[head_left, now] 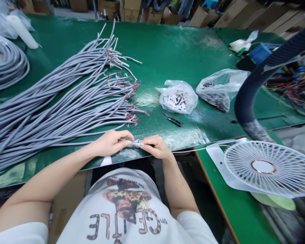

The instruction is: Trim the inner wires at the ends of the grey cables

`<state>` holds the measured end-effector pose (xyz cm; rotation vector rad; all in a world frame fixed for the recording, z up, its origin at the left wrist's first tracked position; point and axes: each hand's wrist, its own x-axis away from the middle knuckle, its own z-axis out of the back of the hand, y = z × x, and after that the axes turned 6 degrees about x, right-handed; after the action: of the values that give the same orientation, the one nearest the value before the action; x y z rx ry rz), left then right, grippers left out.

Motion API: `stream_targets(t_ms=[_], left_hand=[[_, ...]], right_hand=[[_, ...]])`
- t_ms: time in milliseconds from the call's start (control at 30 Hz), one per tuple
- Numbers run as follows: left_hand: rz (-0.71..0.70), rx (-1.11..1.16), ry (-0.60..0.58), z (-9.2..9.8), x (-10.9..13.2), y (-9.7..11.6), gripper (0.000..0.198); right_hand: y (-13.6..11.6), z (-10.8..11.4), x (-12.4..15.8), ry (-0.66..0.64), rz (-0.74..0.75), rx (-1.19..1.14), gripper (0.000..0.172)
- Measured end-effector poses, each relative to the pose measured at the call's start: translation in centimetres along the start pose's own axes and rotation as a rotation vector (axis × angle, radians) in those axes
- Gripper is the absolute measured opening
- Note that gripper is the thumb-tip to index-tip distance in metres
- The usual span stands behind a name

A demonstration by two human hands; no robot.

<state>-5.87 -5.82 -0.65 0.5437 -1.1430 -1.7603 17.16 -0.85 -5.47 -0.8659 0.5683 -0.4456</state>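
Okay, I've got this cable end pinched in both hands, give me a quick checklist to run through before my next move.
1. Grip on the cable end: ok. The left hand and the right hand both pinch it at the near edge of the table.
2. State of that end: cannot tell. Fingertips cover it and it is blurred.
3. Reach of the snips: ok. They lie on the table just beyond the right hand.
4. Supply in the parts bag: ok. It sits behind the snips with white and black pieces showing.
5. Position of the cable bundle: ok. It lies to the left with its stripped ends fanned out, not across the hands.
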Motion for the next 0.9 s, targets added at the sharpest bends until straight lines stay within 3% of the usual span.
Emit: stream_targets(t_ms=[200, 333, 400, 433, 567, 700, 900], left_hand=[[-0.101, 0.041, 0.097, 0.0, 0.3, 0.1, 0.017], [-0.018, -0.085, 0.201, -0.2, -0.3, -0.9, 0.015], [0.012, -0.099, 0.231, -0.2, -0.6, -1.5, 0.014], [0.013, -0.085, 0.235, -0.2, -0.6, -1.6, 0.013], [-0.016, -0.024, 0.277, -0.2, -0.4, -1.5, 0.011], [-0.043, -0.029, 0.271, -0.3, -0.1, -1.2, 0.011], [-0.033, -0.034, 0.249, -0.3, -0.1, -1.0, 0.01]], right_hand=[[-0.5, -1.2, -0.1, 0.112, -0.128, -0.135, 0.037], [-2.4, -0.9, 1.1, 0.063, -0.03, -0.164, 0.049], [-3.6, -0.1, 1.7, 0.03, 0.039, -0.183, 0.046], [-4.0, 0.3, 2.0, 0.073, 0.042, -0.171, 0.039], [-4.3, 1.1, 1.9, 0.323, -0.124, 0.101, 0.017], [-2.9, 0.8, 1.7, 0.27, -0.174, 0.339, 0.018], [-2.2, 0.3, 1.6, 0.202, -0.142, 0.447, 0.018]])
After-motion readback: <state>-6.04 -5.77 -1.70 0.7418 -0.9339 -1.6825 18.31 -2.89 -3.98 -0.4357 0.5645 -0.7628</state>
